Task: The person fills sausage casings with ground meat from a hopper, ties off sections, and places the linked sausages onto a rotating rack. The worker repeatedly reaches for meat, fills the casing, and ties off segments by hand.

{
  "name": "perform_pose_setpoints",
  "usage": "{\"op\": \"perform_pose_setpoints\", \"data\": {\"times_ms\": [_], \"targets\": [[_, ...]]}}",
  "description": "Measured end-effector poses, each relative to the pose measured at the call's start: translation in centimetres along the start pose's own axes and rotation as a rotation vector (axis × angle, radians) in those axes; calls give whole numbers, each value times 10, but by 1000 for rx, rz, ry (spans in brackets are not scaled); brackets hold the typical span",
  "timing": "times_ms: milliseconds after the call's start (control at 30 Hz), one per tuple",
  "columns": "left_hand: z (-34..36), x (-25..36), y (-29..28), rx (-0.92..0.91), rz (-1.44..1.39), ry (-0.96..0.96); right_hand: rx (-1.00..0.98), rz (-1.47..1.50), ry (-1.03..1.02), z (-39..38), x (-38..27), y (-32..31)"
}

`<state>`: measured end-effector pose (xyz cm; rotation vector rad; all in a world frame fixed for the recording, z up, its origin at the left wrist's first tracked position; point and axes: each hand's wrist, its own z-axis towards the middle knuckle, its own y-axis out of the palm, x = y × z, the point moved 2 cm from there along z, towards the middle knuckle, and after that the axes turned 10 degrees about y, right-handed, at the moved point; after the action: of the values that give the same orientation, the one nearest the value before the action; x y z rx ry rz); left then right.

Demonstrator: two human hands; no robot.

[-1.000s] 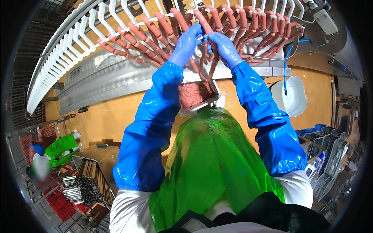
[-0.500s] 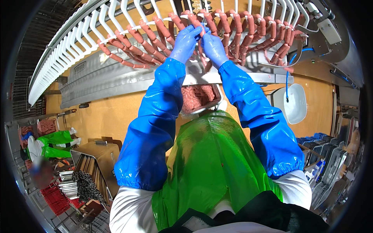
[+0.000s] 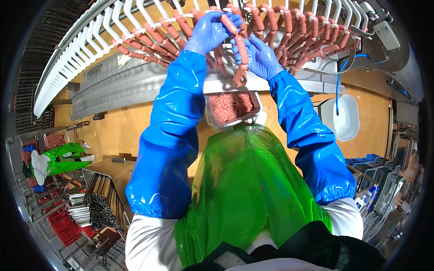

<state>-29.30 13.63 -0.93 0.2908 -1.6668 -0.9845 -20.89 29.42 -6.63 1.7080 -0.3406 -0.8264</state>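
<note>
My left hand, in a blue glove, is closed around the upper link of a pink sausage chain, its fingertips wrapped behind it. Just below and to the right, my gloved right hand cradles the links that hang down from there; its fingertips curl past their left side while the thumb stands apart. The lower end of this chain dangles in front of the steel machine edge. More linked sausages hang in loops from white hooks on both sides of my hands.
A tray of raw meat pieces sits below my hands, close to my green apron. At right are a white tub, a blue hose and stacked crates. A co-worker is among racks at far left.
My hands have moved apart, the left one leftward, the right one right and slightly down. The sausage links between them now show openly. Hanging loops on the right have shifted rightward.
</note>
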Motion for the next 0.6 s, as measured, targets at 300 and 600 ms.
{"op": "perform_pose_setpoints", "data": {"times_ms": [300,600], "targets": [[-8,4,-30,122,651,69,145,-384,26,18,7,18],[-11,1,-41,98,-45,54,143,-134,32,41,23,46]]}}
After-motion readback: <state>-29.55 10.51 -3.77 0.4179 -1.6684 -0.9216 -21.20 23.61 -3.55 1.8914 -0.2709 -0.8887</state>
